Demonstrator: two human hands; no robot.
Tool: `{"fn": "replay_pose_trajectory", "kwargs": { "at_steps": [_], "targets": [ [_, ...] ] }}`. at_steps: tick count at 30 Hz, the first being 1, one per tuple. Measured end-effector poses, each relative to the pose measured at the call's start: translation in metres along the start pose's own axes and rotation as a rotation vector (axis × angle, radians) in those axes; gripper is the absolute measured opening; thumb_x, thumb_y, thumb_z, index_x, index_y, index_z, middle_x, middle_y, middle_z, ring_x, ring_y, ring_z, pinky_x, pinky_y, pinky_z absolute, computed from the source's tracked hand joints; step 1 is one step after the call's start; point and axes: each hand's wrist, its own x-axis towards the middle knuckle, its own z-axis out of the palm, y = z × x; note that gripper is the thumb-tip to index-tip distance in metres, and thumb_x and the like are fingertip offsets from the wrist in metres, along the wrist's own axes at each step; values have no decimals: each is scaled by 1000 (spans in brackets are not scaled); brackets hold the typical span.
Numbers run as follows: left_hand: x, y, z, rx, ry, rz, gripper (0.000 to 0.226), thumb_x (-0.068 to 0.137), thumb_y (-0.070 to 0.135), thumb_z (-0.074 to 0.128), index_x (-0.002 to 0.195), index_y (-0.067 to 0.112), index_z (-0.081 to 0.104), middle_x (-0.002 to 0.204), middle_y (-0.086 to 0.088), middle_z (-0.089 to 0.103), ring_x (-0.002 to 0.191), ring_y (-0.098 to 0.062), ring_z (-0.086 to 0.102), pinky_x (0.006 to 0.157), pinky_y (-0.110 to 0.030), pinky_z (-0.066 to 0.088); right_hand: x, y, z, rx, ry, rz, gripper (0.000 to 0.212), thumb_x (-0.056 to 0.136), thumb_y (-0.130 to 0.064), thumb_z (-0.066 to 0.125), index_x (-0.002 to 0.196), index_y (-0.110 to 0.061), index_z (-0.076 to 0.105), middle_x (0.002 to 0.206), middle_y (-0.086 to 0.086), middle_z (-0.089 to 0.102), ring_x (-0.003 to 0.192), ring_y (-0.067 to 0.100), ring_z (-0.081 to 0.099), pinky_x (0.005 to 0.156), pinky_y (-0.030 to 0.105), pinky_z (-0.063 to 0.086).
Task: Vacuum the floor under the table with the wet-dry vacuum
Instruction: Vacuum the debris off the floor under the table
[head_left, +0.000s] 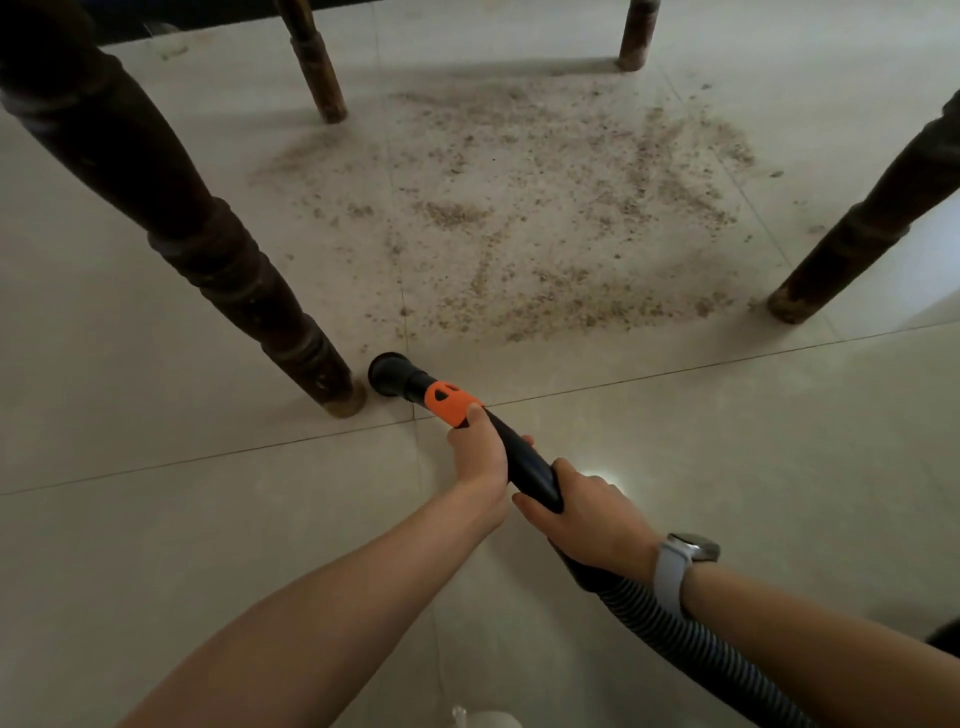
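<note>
While the nozzle (388, 375) sits low at the near edge of the dirt (545, 218), just beside the near-left leg (332, 384), almost none of the cleaning looks done. Both hands grip the wand (524, 467): the left hand (478, 457) has its fingers wrapped shut round it just behind the orange collar (451, 404), and the right hand (587, 509) is closed round the rear end where the hose (675, 629) joins. Crumbly brown dirt lies across the floor (156, 519) between all 4 legs, thickest toward the near right, so nearly the whole patch is left, in my judgement. Room is open straight ahead and to the right. The near-left leg crowds the nozzle, and the near-right leg (795, 301) borders the dirt's right side. The far legs (327, 98) stand well apart, beyond the patch.
</note>
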Motion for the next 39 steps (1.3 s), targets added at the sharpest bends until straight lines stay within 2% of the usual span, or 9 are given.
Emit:
{"fn": "replay_pose_trajectory", "kwargs": {
  "at_steps": [5, 9, 17, 21, 24, 27, 30, 32, 39],
  "targets": [
    [10, 17, -4, -21, 7, 22, 48, 101, 40, 32, 138, 9, 32, 87, -6, 56, 67, -18, 61, 58, -32, 48, 23, -10, -5, -31, -49, -18, 35, 92, -53, 46, 94, -19, 39, 81, -2, 53, 73, 19, 53, 67, 27, 42],
    [15, 41, 5, -2, 8, 21, 47, 102, 36, 31, 139, 8, 29, 82, -4, 53, 65, -19, 59, 69, -36, 50, 42, -22, -21, -11, -89, -1, 35, 92, -51, 48, 94, -17, 41, 81, -1, 53, 74, 19, 53, 67, 27, 41],
    [28, 90, -4, -87, 39, 33, 52, 101, 39, 34, 145, 11, 27, 122, -14, 51, 68, -22, 56, 69, -37, 47, 74, -66, -40, 1, -131, -44, 34, 92, -48, 50, 96, -15, 45, 87, 4, 55, 79, 21, 55, 69, 29, 43],
    [21, 93, -1, -172, 24, 25, 52, 101, 38, 33, 146, 13, 25, 130, -14, 48, 67, -22, 52, 74, -35, 44, 71, -66, -48, -5, -161, -83, 31, 93, -45, 50, 93, -15, 46, 83, 2, 54, 78, 20, 55, 69, 28, 42],
    [7, 77, 4, -131, -56, -7, 51, 102, 37, 32, 146, 13, 23, 130, -17, 47, 68, -22, 53, 75, -38, 45, 61, -42, -47, 4, -183, -64, 29, 93, -46, 50, 86, -17, 47, 73, -4, 52, 70, 16, 55, 58, 22, 41],
    [1, 51, 11, -101, -119, -51, 47, 101, 32, 37, 142, 11, 27, 108, -12, 50, 78, -28, 60, 77, -44, 51, 49, -12, -48, 10, -213, -39, 27, 93, -44, 51, 81, -20, 48, 73, -4, 54, 66, 11, 54, 57, 19, 42],
    [1, 22, 18, -69, -135, -88, 47, 99, 31, 43, 139, 9, 28, 122, -15, 53, 106, -36, 59, 91, -52, 50, 37, 18, -49, 56, -298, -22, 31, 93, -44, 50, 95, -13, 52, 86, 5, 64, 75, 18, 61, 75, 30, 52],
    [-1, 4, 19, -62, -123, -88, 48, 99, 31, 44, 138, 8, 29, 125, -17, 53, 110, -37, 58, 91, -53, 50, 30, 32, -46, 55, -322, -21, 29, 93, -44, 51, 97, -14, 51, 89, 7, 65, 78, 20, 63, 79, 32, 53],
    [-8, 10, 10, -44, -151, -41, 42, 101, 29, 38, 136, 6, 28, 109, -14, 54, 79, -27, 63, 74, -41, 54, 27, 31, -18, 1, -138, -12, 33, 92, -50, 49, 101, -19, 47, 82, -1, 60, 74, 16, 62, 72, 28, 53]
  ]
}}
